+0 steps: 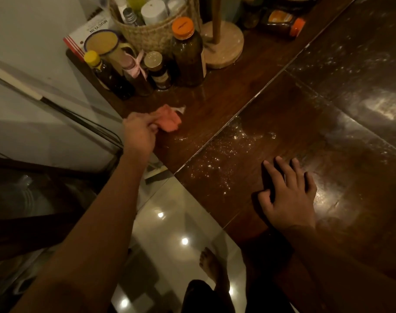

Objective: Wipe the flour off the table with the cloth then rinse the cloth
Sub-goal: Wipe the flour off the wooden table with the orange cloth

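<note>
Nearest, at 6 o'clock, a bare foot (211,265) stands on the glossy floor (169,213). Just beyond it, at 4 o'clock, the right hand (287,195) lies flat on the dark wooden bench (282,114), its fingers (282,170) straight and spread, grasping nothing. From that hand toward 11 o'clock, flour (224,150) lies in white specks along a seam in the bench top, thickest near the middle of the view. Farther on, at 10 o'clock from the flour, the left hand (139,132) reaches in from the lower left. Its fingers (153,127) are curled round one end of the orange cloth (168,118), which lies bunched on the bench near its left edge, close to the specks but not on them. Past the cloth, at 12 o'clock, brown bottles (188,55) stand in a tight group, one with a yellow cap, one with an orange cap. Behind them sits a woven basket (151,35) holding white containers. At 3 o'clock from the basket is a round wooden stand (224,48), its base dusted white. At 2 o'clock the far bench shows pale smears (380,107).
</note>
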